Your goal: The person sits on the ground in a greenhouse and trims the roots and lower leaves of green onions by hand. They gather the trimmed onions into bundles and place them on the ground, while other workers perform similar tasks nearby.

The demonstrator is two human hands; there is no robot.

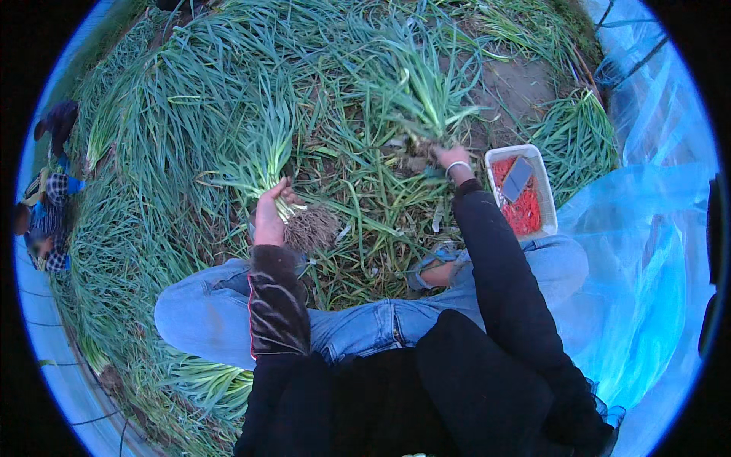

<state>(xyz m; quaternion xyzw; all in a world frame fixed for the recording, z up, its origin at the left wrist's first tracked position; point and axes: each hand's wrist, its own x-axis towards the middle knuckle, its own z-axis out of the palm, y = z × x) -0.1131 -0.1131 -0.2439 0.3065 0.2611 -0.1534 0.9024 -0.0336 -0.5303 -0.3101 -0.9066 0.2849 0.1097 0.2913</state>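
Note:
My left hand (273, 210) is closed around the pale stems of a bunch of long-leaved green allium plants (273, 149). Their brown, matted roots (312, 228) hang out to the right of my fingers. Farther out on the right, my right hand (455, 157) is at the root end of another leafy clump (429, 105). That hand is blurred, with its fingertips partly lost among the roots and soil, so its grip is unclear. A white band circles the right wrist.
Beside my right knee stands a white plastic basket (549, 212) holding red strips (522, 214) and a phone-like flat object (517, 179). Harvested greens (200, 97) spread widely over the ground. Blue plastic sheeting (622, 240) lies at right. People (51, 211) are at the far left.

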